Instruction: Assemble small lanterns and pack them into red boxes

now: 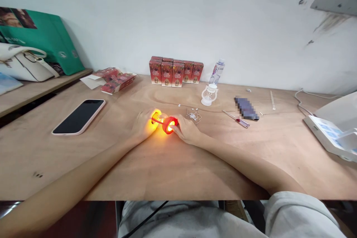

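Between your two hands, over the bare wooden tabletop (167, 171) near its middle, lies a small red lantern (162, 120), tipped on its side, its clear globe lit and its round base glowing orange-yellow towards you. Your left hand (141, 124) is closed around the left end; the glare hides how each finger sits. Your right hand (188, 130) clamps the base, thumb pressed near the bright underside and fingers curled around the red rim.

Just beyond your right hand, thin, crooked white scraps (193, 115) lie scattered on the smooth, swirling wood grain. Farther back stands a white lantern (208, 98) with curved side arms and a flared base, near a clear plastic bottle (216, 72) with a coloured label. To the right, a slim metal screwdriver (241, 122) with a red-and-clear handle lies by a dark, pixelated rectangle (247, 108).

Upright red cardboard boxes (172, 74) stand grouped by the wall, each front printed with a lantern picture and pale lettering too small to read. On your left, a glossy black phone (81, 116) lies in a rounded pale-pink case.
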The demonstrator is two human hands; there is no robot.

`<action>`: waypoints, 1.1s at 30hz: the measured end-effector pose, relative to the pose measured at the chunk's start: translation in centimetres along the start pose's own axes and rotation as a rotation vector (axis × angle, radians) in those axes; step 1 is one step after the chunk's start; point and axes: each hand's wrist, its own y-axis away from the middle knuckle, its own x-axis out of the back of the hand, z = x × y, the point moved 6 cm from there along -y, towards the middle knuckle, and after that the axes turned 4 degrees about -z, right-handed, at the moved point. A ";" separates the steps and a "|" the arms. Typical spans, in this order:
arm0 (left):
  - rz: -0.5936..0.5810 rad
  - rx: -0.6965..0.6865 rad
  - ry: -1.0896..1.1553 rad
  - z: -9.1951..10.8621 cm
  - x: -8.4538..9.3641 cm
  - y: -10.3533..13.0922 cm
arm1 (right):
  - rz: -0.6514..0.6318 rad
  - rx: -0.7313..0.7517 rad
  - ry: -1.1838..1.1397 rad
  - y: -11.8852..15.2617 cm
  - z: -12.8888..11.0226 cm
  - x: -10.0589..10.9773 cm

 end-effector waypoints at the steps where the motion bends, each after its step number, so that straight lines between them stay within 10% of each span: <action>1: 0.000 0.000 -0.008 0.1 0.1 0.0 | -0.003 -0.004 0.044 0.1 -0.1 -0.1; 12: -0.005 -0.010 0.011 0.5 0.5 -0.1 | 0.160 0.055 0.056 -0.8 0.6 2.0; 22: 0.028 0.122 0.197 -0.3 0.8 -0.2 | -0.034 -0.185 0.432 -3.6 5.8 0.4; 33: 0.023 0.120 0.195 0.1 0.9 0.0 | -0.109 -0.132 0.722 -5.8 6.5 -0.7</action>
